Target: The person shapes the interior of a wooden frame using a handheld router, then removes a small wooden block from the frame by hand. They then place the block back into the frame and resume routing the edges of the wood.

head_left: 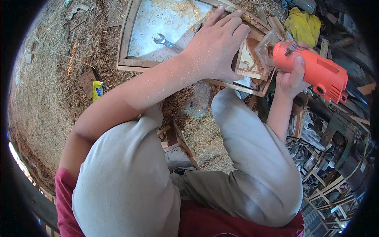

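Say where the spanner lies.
In the head view, the spanner lies top centre on the metal sheet inside the wooden frame, just left of the left hand.

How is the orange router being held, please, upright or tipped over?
Tipped on its side: the right hand grips the orange router, clear base facing sideways toward the wooden piece under the left hand.

1. Trousers [126, 177]: pale grey-beige cloth, loose cut, soft folds, seam lines visible on the inner legs.
2. Shirt [205, 221]: dark red, showing at the waist between the legs.
3. Sleeve [63, 185]: same dark red, short, ending on the left upper arm.
4. Forearms: bare, speckled with fine sawdust, thickest along the left one.
5. Left hand [215, 47] and right hand [290, 77]: bare, lightly dusted.
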Action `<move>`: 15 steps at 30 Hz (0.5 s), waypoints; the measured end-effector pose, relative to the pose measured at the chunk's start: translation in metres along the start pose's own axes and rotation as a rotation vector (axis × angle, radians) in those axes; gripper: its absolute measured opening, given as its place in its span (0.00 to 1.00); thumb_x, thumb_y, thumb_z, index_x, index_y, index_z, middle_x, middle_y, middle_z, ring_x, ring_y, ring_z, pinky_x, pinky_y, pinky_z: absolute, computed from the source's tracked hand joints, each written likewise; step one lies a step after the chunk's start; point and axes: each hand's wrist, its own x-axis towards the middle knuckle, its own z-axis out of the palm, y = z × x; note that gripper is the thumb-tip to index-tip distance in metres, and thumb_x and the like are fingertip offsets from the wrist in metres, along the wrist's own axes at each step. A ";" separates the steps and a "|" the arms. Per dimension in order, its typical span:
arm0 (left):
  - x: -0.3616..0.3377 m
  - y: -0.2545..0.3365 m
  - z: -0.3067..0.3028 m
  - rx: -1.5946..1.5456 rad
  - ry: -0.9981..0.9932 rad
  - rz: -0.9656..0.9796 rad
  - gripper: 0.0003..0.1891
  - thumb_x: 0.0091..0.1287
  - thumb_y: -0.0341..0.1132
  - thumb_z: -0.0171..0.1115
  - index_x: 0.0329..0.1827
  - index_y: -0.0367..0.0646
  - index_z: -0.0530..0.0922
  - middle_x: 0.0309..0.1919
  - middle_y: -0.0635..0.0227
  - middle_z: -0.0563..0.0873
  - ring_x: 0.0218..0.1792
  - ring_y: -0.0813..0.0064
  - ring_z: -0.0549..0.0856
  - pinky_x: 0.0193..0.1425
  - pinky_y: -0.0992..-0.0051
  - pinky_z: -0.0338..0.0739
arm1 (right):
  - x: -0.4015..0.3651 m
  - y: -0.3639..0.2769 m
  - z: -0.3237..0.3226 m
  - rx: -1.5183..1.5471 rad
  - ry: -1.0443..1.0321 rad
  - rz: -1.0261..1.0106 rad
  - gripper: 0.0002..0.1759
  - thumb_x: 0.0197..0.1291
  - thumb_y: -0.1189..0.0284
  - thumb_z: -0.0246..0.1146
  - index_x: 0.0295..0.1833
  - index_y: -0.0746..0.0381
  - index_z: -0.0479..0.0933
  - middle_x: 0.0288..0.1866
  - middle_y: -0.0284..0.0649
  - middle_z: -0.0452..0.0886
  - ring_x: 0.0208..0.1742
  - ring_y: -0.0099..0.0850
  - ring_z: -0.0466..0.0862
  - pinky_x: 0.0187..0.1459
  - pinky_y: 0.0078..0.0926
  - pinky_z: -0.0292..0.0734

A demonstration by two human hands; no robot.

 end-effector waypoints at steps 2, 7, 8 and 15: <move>0.001 0.000 -0.001 -0.005 -0.011 -0.006 0.55 0.43 0.60 0.85 0.70 0.33 0.73 0.69 0.46 0.77 0.81 0.52 0.68 0.90 0.46 0.52 | 0.001 0.006 -0.001 0.007 0.020 -0.006 0.29 0.58 0.67 0.70 0.62 0.68 0.70 0.53 0.51 0.81 0.52 0.48 0.87 0.62 0.56 0.84; 0.001 0.001 -0.002 0.000 -0.020 -0.012 0.56 0.43 0.60 0.85 0.71 0.32 0.72 0.71 0.45 0.76 0.81 0.52 0.69 0.90 0.47 0.53 | 0.003 0.003 0.004 0.000 0.002 0.009 0.29 0.58 0.69 0.70 0.63 0.67 0.69 0.52 0.52 0.81 0.51 0.48 0.87 0.60 0.56 0.85; 0.001 0.001 -0.002 0.005 -0.024 -0.012 0.56 0.43 0.60 0.85 0.71 0.32 0.72 0.71 0.45 0.76 0.81 0.52 0.69 0.90 0.47 0.53 | 0.004 0.004 0.005 0.010 0.008 0.003 0.29 0.58 0.69 0.69 0.63 0.67 0.69 0.52 0.52 0.81 0.51 0.48 0.87 0.60 0.56 0.86; 0.002 0.001 -0.001 0.034 -0.038 -0.013 0.56 0.43 0.61 0.84 0.70 0.32 0.72 0.68 0.47 0.78 0.81 0.53 0.69 0.90 0.47 0.54 | 0.008 0.005 0.009 -0.020 -0.019 -0.018 0.29 0.58 0.70 0.69 0.63 0.67 0.68 0.53 0.53 0.81 0.51 0.49 0.87 0.59 0.55 0.87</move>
